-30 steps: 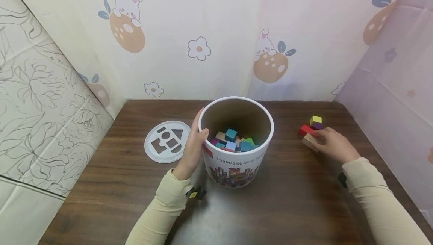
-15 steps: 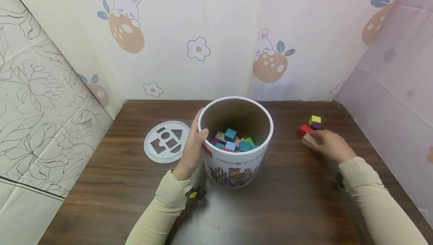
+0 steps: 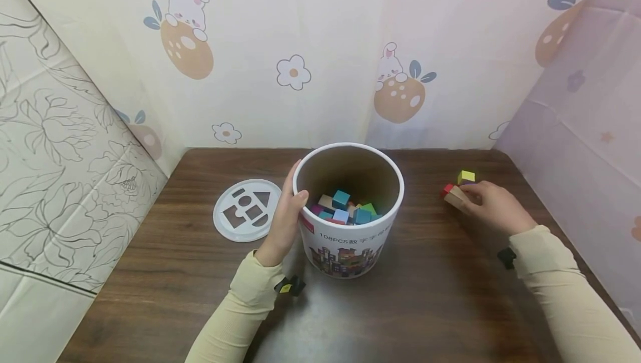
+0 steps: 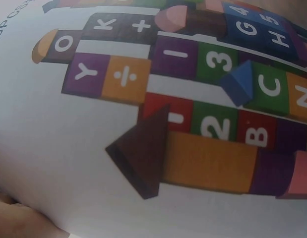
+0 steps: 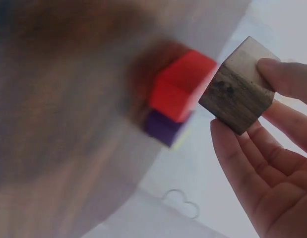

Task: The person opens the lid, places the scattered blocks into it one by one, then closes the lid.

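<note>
At the left side of the white bucket (image 3: 345, 251), my left hand (image 3: 286, 212) grips the wall, thumb over the rim. Several coloured blocks (image 3: 341, 200) lie inside the bucket. In the left wrist view the bucket's printed picture of letter blocks (image 4: 208, 158) fills most of the frame. Over at the right, my right hand (image 3: 493, 205) pinches a plain wooden block (image 5: 240, 89) between thumb and fingers. Just beyond it are a red block (image 5: 180, 87), a purple block (image 5: 163, 126) and a yellow block (image 3: 466, 177); the held block partly covers the red one in the head view.
A round white lid (image 3: 247, 210) with shaped cut-outs lies on the brown wooden table (image 3: 425, 302), left of the bucket. Patterned cloth walls (image 3: 335, 34) stand behind the table and along both sides.
The wooden block, pinched in my right hand, has come up and slightly away, tilting and now overlapping the red block. My left hand and the bucket have stayed in place.
</note>
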### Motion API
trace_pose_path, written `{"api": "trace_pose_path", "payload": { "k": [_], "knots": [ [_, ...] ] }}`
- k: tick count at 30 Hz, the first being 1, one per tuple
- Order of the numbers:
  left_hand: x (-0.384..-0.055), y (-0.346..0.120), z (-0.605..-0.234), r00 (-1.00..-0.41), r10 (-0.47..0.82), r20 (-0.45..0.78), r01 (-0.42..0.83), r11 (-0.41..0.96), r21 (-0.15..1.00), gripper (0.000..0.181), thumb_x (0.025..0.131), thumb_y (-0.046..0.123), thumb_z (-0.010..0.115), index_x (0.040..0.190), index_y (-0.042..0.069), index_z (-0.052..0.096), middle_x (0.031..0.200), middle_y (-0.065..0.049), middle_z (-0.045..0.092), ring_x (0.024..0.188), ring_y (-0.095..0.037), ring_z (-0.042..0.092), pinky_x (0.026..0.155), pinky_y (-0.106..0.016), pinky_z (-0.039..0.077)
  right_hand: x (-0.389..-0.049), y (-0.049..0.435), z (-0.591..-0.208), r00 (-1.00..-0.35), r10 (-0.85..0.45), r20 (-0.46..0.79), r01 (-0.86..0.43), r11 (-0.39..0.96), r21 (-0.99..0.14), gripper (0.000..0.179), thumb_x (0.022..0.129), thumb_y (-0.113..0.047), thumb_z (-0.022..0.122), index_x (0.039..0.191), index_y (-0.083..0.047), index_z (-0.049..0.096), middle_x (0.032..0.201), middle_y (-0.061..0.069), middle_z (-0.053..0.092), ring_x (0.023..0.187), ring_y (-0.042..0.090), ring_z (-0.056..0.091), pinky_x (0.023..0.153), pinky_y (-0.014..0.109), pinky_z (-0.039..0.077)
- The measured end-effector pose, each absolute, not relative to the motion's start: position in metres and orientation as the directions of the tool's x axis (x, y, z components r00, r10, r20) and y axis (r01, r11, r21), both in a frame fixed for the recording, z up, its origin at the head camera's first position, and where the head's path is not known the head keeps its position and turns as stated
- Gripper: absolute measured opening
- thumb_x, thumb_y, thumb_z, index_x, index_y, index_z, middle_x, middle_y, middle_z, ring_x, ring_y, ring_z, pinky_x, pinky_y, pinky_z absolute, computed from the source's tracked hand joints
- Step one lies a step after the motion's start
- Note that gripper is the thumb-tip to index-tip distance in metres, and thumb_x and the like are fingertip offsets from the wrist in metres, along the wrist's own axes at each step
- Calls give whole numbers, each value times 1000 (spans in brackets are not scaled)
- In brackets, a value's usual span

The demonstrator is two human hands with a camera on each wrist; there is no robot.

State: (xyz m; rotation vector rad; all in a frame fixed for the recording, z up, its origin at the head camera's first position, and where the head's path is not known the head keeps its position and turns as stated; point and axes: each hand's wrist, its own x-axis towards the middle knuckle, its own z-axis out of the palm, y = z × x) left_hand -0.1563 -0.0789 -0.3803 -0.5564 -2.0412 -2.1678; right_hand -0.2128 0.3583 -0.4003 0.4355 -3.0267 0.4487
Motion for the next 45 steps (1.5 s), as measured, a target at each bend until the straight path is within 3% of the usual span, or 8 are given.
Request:
{"api": "trace_pose_path", "payload": {
  "k": [5,18,28,37,45],
  "knots": [
    [-156,-79,-380,-927,163,338,329,-78,941,71,92,34,41,157,18,16,158,-2,27,144,-29,25,117,-60,22,-211,346,-378,-942,-298,155,-330,906,-264,41,90,-19,66,126,2,62,97,17,64,78,23,55,67,37,44],
    [-156,-79,-380,-927,166,336,327,-76,942,69,92,33,40,156,20,18,158,-1,27,144,-31,25,116,-60,22,-204,291,-307,-885,-399,238,-449,867,-215,48,87,-12,69,133,-1,58,111,18,62,92,31,59,78,52,51],
    [-157,-79,-381,-930,162,329,320,-77,944,69,92,34,41,156,21,18,158,-2,27,145,-31,25,116,-61,21,-192,238,-264,-726,-554,409,-653,741,-155,44,82,-3,73,126,-4,65,102,9,65,85,19,58,71,39,51],
    [-157,-78,-381,-931,164,325,316,-78,945,69,92,34,41,156,21,18,157,-1,28,143,-27,26,116,-61,22,-190,196,-252,-568,-692,446,-795,602,-78,43,79,-3,77,121,-2,67,102,11,66,82,20,59,66,36,53],
    [-155,-79,-379,-941,154,301,296,-57,954,69,92,35,41,156,22,18,159,0,26,144,-26,25,116,-60,22,-191,169,-254,-544,-761,354,-835,532,-139,42,84,-5,73,125,-4,66,103,9,65,86,18,59,72,34,56]
  ]
}}
